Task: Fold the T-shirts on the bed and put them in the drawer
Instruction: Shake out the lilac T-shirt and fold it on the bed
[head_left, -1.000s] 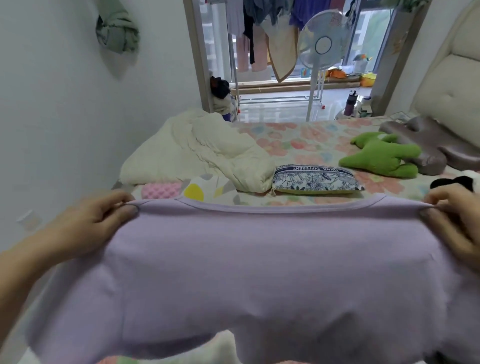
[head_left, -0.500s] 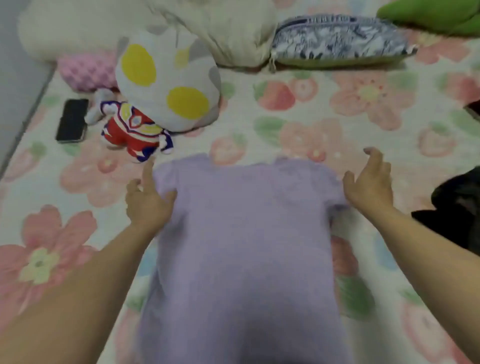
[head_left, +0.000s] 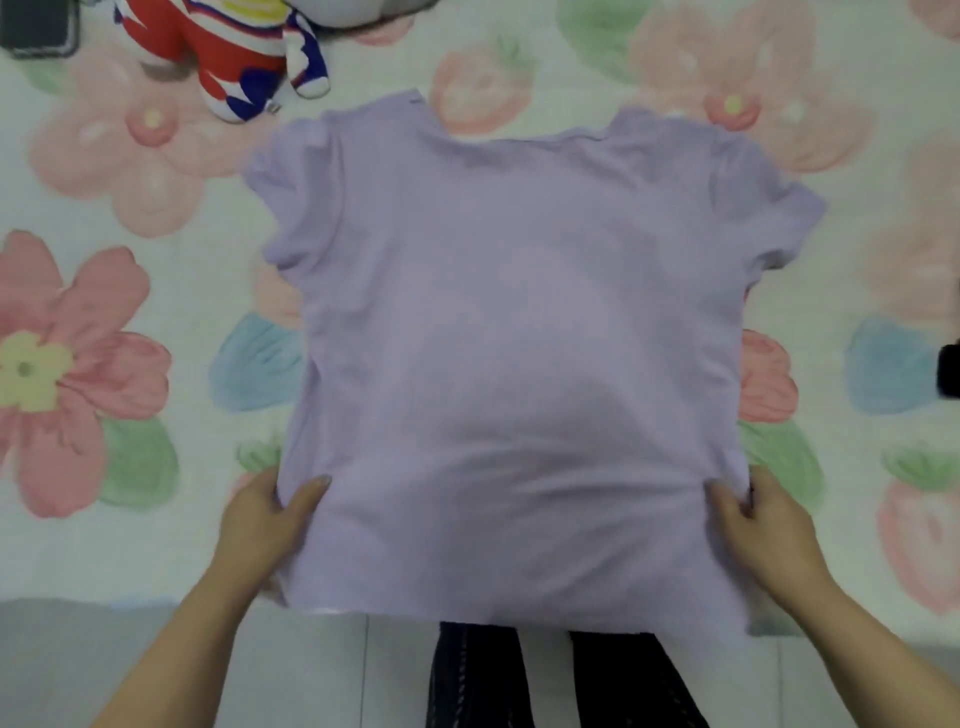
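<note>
The plain short-sleeved cotton T-shirt (head_left: 519, 338) is pale lilac. The white fabric bedsheet (head_left: 156, 551) carries pink flowers, strawberries, and green and blue leaves. The small plush figure (head_left: 228, 47) is red, white and navy.

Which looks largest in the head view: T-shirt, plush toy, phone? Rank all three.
T-shirt, by far.
plush toy, cropped by the frame.
phone, cropped too, so its place below the toy is unsure.

The lilac T-shirt (head_left: 519, 332) lies flat and unfolded on the bed, neckline away.
</note>
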